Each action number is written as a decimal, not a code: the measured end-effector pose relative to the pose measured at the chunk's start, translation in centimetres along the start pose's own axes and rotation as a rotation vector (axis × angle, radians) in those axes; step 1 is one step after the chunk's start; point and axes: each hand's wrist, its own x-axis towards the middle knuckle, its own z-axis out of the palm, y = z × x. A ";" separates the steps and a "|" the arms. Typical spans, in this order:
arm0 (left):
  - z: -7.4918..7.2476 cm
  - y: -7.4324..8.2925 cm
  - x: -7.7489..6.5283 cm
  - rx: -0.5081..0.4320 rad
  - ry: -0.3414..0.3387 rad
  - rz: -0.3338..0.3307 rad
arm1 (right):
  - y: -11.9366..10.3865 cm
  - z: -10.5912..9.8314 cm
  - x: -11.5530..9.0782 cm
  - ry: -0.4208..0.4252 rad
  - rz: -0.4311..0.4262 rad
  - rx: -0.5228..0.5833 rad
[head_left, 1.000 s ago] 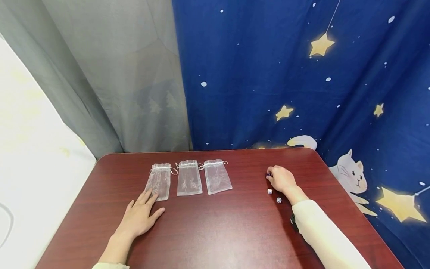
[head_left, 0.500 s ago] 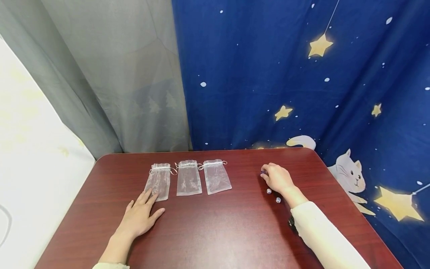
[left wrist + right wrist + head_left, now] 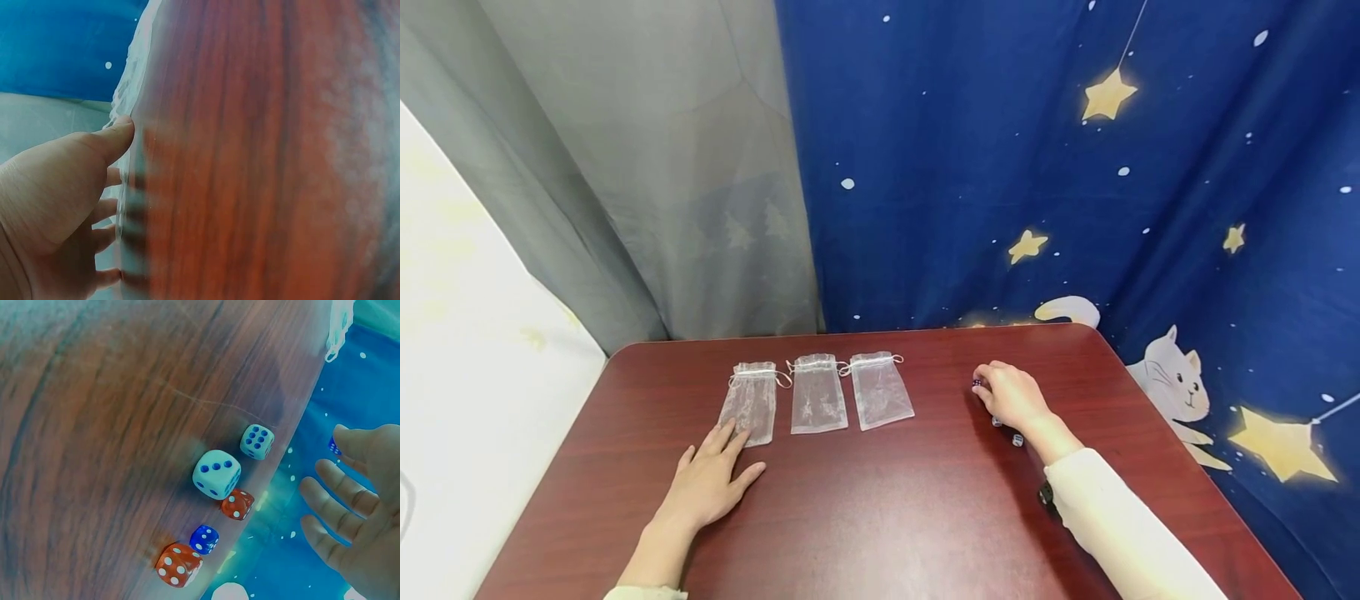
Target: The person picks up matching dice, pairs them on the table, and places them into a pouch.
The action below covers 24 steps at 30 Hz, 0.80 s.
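Observation:
My right hand [image 3: 1013, 400] pinches a small dark blue die [image 3: 977, 383] with white dots between thumb and fingertip; the right wrist view shows the same blue die [image 3: 334, 445] at the thumb tip, the other fingers spread loosely. On the tabletop beside that hand lie two white dice, one larger [image 3: 216, 474] and one smaller [image 3: 257, 442], two orange-red dice [image 3: 179, 565] and a second blue die [image 3: 204, 539]. My left hand [image 3: 703, 483] lies with fingers extended, its fingertips on the lower end of the leftmost sheer white drawstring bag [image 3: 752, 398].
Two more sheer drawstring bags, a middle one [image 3: 819, 396] and a right one [image 3: 882, 392], lie flat in the same row. The reddish-brown table [image 3: 865, 517] ends at the back against a grey curtain [image 3: 730, 208] and a blue starry curtain [image 3: 940, 167].
My right hand has moved a little to the left with the blue die between its fingertips. The left hand and the bags stay in place; the head view has shifted slightly.

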 end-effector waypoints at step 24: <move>-0.1 0.3 -0.4 0.000 0.013 0.001 | -3.7 0.1 -1.0 0.060 -0.123 0.003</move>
